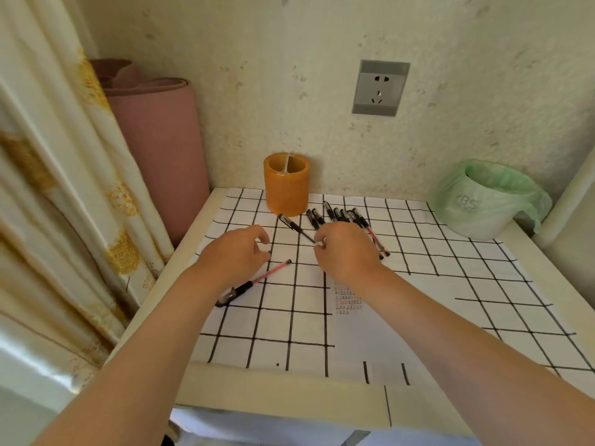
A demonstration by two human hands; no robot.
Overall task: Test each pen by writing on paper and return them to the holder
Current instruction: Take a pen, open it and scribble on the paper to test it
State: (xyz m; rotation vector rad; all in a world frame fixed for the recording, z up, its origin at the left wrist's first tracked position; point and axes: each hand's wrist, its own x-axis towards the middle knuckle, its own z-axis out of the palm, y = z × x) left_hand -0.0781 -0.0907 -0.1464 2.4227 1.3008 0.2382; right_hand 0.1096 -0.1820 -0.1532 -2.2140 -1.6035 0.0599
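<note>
An orange cylindrical holder (286, 188) stands at the back of the table by the wall. Several pens (341, 215) lie side by side just right of it. My right hand (344, 249) pinches the near end of a black pen (294, 226), whose far end points toward the holder's base. My left hand (236, 252) hovers with loosely curled fingers and nothing plainly in them. Just below it a red pen (257, 281) with a black grip lies on the table. A white paper (363, 333) with small red scribbles (347, 300) lies under my right forearm.
The table (289, 400) is covered with a black-and-white grid cloth (277, 323). A small bin lined with a green bag (483, 204) stands at the back right. A rolled pink mat (157, 140) and a curtain (64, 188) stand on the left. A wall socket (380, 87) is above.
</note>
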